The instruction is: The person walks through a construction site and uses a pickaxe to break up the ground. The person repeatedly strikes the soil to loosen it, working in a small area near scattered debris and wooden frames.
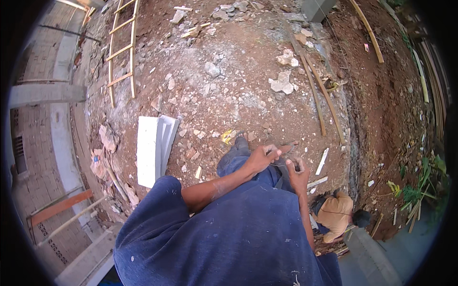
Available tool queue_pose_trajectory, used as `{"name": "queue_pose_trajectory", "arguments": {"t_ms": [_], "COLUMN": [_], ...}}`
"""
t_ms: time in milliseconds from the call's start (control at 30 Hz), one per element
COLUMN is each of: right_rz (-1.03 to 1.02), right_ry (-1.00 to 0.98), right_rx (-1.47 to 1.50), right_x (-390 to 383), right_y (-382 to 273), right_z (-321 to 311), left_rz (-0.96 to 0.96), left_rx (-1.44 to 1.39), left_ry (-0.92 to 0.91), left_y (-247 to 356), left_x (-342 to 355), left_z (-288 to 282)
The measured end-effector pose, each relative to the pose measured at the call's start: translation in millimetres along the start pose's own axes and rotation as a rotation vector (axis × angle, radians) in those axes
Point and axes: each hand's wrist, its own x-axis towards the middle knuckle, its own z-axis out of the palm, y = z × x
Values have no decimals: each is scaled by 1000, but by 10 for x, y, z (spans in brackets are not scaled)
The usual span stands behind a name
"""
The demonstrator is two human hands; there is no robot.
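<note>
From where I stood, the thin strand (280, 165) was the thing in hand: a dark, fine line spanning the small gap between the person's two hands, in front of the lap and above the rubble-strewn ground (248, 90). Whether it was wire or string I could not tell. The left hand (261, 159) had its thumb and fingers bunched together, seemingly pinching the strand near one end. The right hand (298, 175) stood just beside it, thumb and forefinger raised and curved toward each other; whether those fingers gripped the strand or only steadied it, I could not tell.

It looked to me next to weightless, and likely bendy rather than stiff, since it bowed a little between the hands. Something that fine would probably slip or roll under a loose thumb and could kink if forced, though I doubted it was fragile. I would have taken it close to each end, between thumb tip and forefinger, leaving the middle free.

Its long axis ran roughly from the person's left to right, crosswise to the body. Neither end stood out as a head or a tail, and the fingers hid where it stopped.

Off to the person's left lay white slabs (147, 151), well apart from the hands; to the right, a co-worker (335, 213) bent low.
</note>
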Motion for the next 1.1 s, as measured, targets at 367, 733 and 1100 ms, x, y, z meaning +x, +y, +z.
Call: {"name": "queue_pose_trajectory", "arguments": {"t_ms": [367, 733, 1100], "right_rz": [-213, -541, -836], "right_ry": [-598, -993, -1314], "right_rx": [-472, -631, -822], "right_x": [562, 1188, 1787], "right_y": [-662, -970, -1146], "right_z": [319, 467, 252], "left_rz": [113, 114, 83], "left_rx": [-279, -536, -587], "left_ry": [496, 926, 1188], "left_y": [-213, -66, 135], "left_x": [-440, -421, -110], "left_z": [-228, 228, 1065]}}
